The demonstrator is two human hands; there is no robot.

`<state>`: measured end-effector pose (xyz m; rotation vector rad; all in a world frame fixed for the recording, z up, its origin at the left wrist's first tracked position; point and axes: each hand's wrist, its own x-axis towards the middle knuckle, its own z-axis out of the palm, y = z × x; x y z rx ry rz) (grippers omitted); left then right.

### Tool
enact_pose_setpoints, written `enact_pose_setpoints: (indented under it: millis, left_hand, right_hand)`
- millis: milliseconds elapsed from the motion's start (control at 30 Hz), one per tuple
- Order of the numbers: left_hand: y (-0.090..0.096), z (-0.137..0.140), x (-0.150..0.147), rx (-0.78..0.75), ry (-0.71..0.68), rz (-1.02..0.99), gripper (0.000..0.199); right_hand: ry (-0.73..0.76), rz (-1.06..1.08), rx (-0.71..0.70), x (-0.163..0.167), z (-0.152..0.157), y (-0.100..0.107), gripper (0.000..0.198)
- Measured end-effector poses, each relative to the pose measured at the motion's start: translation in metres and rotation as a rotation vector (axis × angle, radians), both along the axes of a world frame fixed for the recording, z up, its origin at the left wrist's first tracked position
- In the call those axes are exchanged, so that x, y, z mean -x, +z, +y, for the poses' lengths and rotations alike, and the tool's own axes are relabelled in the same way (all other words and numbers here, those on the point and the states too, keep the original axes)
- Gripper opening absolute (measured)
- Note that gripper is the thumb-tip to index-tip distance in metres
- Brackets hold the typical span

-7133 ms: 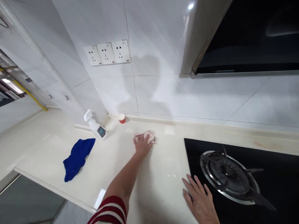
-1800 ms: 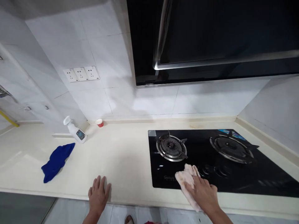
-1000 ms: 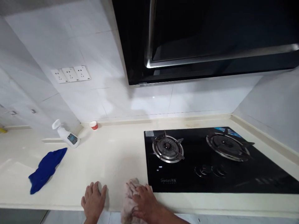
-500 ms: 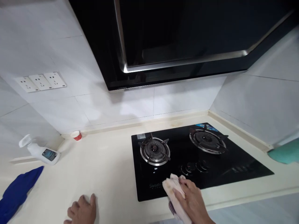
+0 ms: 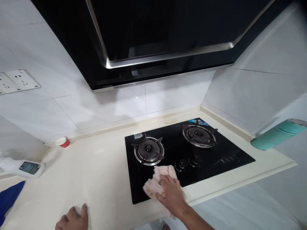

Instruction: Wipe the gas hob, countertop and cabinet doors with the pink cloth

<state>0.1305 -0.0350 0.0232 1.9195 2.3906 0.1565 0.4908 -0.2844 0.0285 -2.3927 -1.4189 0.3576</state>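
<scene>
My right hand (image 5: 171,193) presses a pale pink cloth (image 5: 153,183) onto the front of the black glass gas stove (image 5: 141,188), just in front of the left burner (image 5: 148,150). Fingers are bent over the cloth, and part of it hangs toward the counter's front edge. Two control knobs (image 5: 187,163) lie right behind the cloth. My left hand (image 5: 73,218) rests on the cream counter (image 5: 103,188) left of the stove, fingers apart and holding nothing; its lower part is cut off by the frame.
A red-and-white paper cup (image 5: 63,142) stands by the back wall. At left are a white spray bottle (image 5: 26,168) and a blue cloth (image 5: 9,198). A green cylinder (image 5: 275,137) is at the right wall. The black range hood (image 5: 155,73) overhangs the stove.
The view has shifted right, bringing more of the green cylinder into sight. The pink cloth is spread wider under my right hand and lies flatter on the stove. My left hand stays on the counter.
</scene>
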Motion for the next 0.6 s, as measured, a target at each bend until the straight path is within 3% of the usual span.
enact_pose_setpoints:
  millis: [67, 200, 300, 367, 467, 533, 600]
  left_hand:
    - [-0.001, 0.001, -0.001, -0.005, 0.003, 0.011, 0.073]
    - [0.0, 0.0, -0.004, 0.005, 0.015, 0.023, 0.073]
    - [0.003, -0.002, -0.007, 0.004, 0.017, 0.027, 0.073]
    - [0.004, -0.002, -0.007, 0.008, 0.017, 0.029, 0.073]
    - [0.006, 0.001, -0.004, 0.019, 0.019, 0.025, 0.072]
    - [0.005, -0.001, -0.005, 0.006, 0.014, 0.011, 0.069]
    - [0.0, -0.01, -0.012, -0.064, -0.074, -0.014, 0.062]
  right_hand:
    - [-0.101, -0.094, -0.042, -0.034, -0.038, -0.014, 0.036]
    - [-0.238, -0.281, -0.103, -0.106, -0.098, -0.041, 0.044]
    - [-0.401, -0.332, -0.096, -0.148, -0.12, -0.051, 0.053]
    - [-0.495, -0.335, -0.085, -0.16, -0.126, -0.055, 0.058]
    - [-0.506, -0.331, -0.083, -0.14, -0.127, -0.06, 0.057]
    - [-0.379, -0.302, -0.087, -0.104, -0.12, -0.06, 0.051]
    - [-0.17, -0.232, -0.079, -0.061, -0.105, -0.056, 0.045]
